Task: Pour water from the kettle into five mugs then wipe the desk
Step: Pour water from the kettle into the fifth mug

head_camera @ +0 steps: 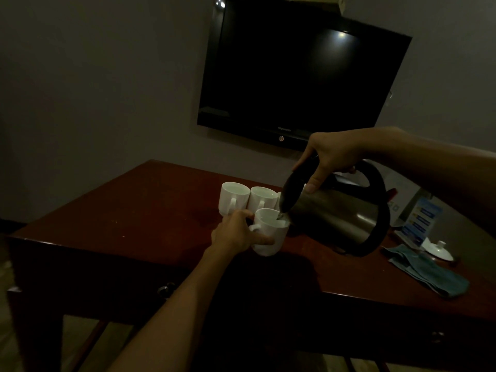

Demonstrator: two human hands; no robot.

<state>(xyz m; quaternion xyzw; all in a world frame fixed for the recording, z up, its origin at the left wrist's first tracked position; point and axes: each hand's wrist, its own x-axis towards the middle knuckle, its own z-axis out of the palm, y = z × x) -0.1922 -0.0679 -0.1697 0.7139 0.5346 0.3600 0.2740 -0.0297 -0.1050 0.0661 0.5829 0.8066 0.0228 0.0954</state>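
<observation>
My right hand grips the black handle of a steel kettle, which is tilted with its spout over a white mug. My left hand holds that mug by its handle and side near the desk's front edge. Behind it stand two more white mugs, both with water in them. A sliver of a third mug shows behind the kettle's lid. A teal cloth lies folded on the dark red wooden desk to the right.
A black television hangs on the wall behind the desk. At the right end sit a white lid-shaped dish, a blue printed card stand and a white box. A wet patch marks the desk left of the mugs.
</observation>
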